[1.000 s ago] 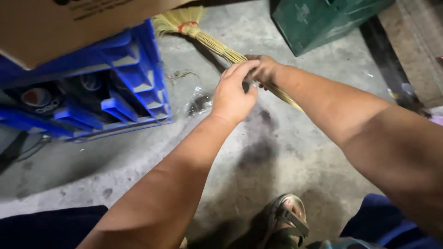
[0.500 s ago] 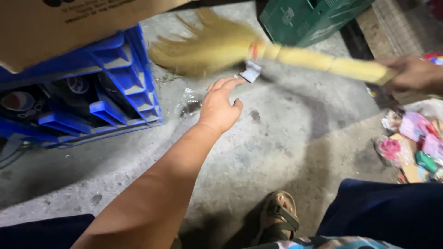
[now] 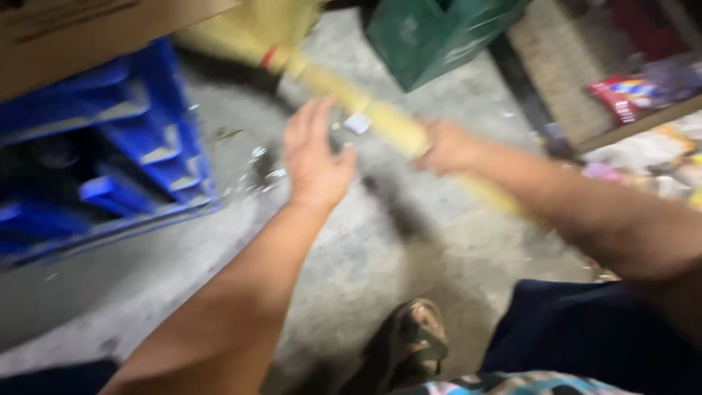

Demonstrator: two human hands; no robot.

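Here the right hand [image 3: 447,146] is gripping the yellow broom [image 3: 380,121] partway along its handle, fingers wrapped closed around it, while the bristle end is pointing up toward eleven o'clock, near the cardboard box [image 3: 88,33]. The left hand [image 3: 314,157] is hovering open and empty, fingers spread, just beside the handle but not touching it. Judging by the floor, the sweeping is looking only partly done: small scraps [image 3: 263,164] are lying on the concrete floor [image 3: 380,256] at about nine o'clock from the left hand, close to the blue crate [image 3: 139,139], and a pale bit [image 3: 357,123] is sitting by the handle. The green crate [image 3: 431,36] is standing at one o'clock, and a sandalled foot [image 3: 413,344] is resting at six o'clock. Motion blur is hiding finer detail.
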